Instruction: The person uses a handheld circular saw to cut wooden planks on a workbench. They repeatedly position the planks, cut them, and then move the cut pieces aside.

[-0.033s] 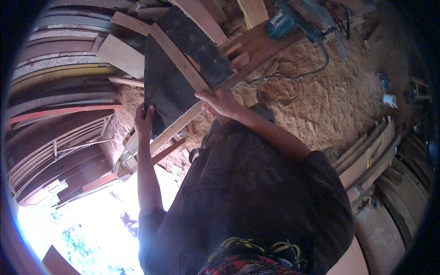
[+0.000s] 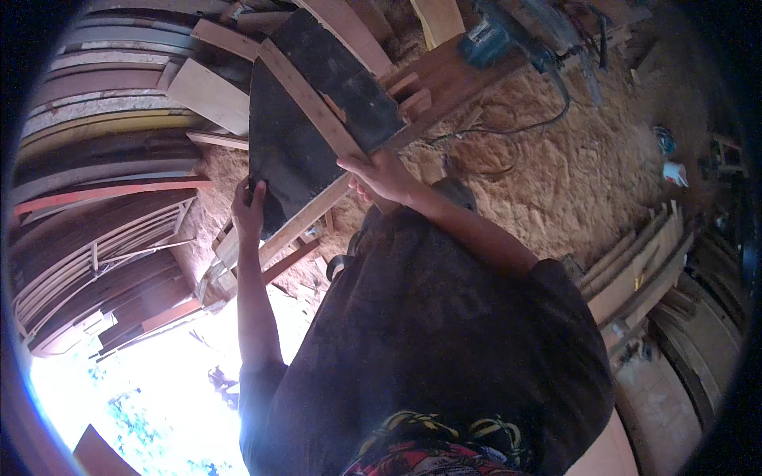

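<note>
A dark black sheet or panel point(image 2: 298, 131) lies at a slant over wooden pieces in front of me. My left hand point(image 2: 248, 205) grips its left edge, the thumb on top and the other fingers partly hidden. A narrow wooden strip point(image 2: 305, 95) runs across the panel from the upper left. Its near end is in my right hand point(image 2: 381, 178), whose fingers are closed round it. Under the panel's near edge, a wooden beam point(image 2: 305, 216) stretches from lower left to upper right.
A teal power tool point(image 2: 486, 41) rests on a wide board at the upper right, its dark cord point(image 2: 528, 129) trailing over sawdust-covered ground point(image 2: 587, 174). Stacked boards point(image 2: 103, 103) line the left, and more planks point(image 2: 643, 266) stand at right. Bright light enters at lower left.
</note>
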`<state>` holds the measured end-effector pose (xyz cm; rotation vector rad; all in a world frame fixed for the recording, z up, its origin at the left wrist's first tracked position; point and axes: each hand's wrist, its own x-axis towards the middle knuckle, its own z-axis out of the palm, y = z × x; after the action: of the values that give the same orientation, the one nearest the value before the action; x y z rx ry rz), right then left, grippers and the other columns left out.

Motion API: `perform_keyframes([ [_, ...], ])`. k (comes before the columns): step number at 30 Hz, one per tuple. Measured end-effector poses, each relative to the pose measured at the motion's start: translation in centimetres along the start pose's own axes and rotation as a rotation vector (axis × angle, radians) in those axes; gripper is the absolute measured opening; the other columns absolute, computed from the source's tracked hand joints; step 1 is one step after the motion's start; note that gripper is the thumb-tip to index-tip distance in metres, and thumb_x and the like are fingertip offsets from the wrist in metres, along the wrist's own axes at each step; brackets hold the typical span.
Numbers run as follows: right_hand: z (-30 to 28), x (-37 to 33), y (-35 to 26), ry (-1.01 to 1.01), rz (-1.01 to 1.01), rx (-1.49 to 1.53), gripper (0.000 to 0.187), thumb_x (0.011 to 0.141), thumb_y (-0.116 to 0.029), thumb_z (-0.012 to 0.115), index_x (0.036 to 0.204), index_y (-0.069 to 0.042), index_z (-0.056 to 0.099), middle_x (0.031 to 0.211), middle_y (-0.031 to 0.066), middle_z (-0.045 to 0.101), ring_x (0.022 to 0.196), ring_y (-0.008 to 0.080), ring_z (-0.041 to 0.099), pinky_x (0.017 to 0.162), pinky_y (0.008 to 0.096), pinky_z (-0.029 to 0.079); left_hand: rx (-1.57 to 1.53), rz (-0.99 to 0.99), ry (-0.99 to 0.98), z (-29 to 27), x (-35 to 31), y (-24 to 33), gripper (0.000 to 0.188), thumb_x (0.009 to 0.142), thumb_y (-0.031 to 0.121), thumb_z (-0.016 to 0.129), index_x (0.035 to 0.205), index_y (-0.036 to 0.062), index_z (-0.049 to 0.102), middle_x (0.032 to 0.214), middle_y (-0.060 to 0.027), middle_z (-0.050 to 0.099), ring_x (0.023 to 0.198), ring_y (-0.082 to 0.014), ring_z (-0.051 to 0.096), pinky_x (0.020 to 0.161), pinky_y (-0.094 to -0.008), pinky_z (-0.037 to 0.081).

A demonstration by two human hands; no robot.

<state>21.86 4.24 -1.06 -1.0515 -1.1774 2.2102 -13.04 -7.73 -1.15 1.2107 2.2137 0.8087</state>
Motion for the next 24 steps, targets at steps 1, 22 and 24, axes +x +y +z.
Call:
perform_keyframes([
  [1, -0.1, 0.1, 0.1, 0.006, -0.011, -0.006, 0.044, 0.101, -0.042, 0.071, 0.086, -0.002, 0.063, 0.063, 0.0051, 0.061, 0.048, 0.0148, 0.06, 0.045, 0.0333, 0.053, -0.046, -0.001, 0.005, 0.3, 0.2, 0.2, 0.052, 0.099, 0.04, 0.077, 0.134, 0.0026, 0.066, 0.094, -0.0052, 0.072, 0.084, -0.0113, 0.063, 0.078, -0.0279, 0.051],
  [22, -0.8, 2.0, 1.3, 0.048, 0.007, -0.232, 0.047, 0.097, -0.05, 0.073, 0.092, -0.003, 0.07, 0.065, 0.0057, 0.066, 0.049, 0.0166, 0.063, 0.05, 0.0344, 0.054, -0.177, 0.05, -0.024, 1.2, 1.6, -0.8, 0.049, 0.104, 0.031, 0.071, 0.14, 0.0005, 0.059, 0.119, -0.0126, 0.071, 0.112, -0.0185, 0.064, 0.099, -0.034, 0.05],
  [24, -0.5, 2.8, 2.9, 0.069, -0.026, -0.328, 0.046, 0.096, -0.05, 0.074, 0.091, -0.005, 0.07, 0.065, 0.006, 0.066, 0.049, 0.0185, 0.063, 0.051, 0.0362, 0.053, -0.076, 0.142, 0.051, 1.1, 2.3, -3.7, 0.044, 0.104, 0.035, 0.069, 0.129, -0.0009, 0.066, 0.116, -0.0132, 0.072, 0.108, -0.0195, 0.064, 0.097, -0.0345, 0.051],
])
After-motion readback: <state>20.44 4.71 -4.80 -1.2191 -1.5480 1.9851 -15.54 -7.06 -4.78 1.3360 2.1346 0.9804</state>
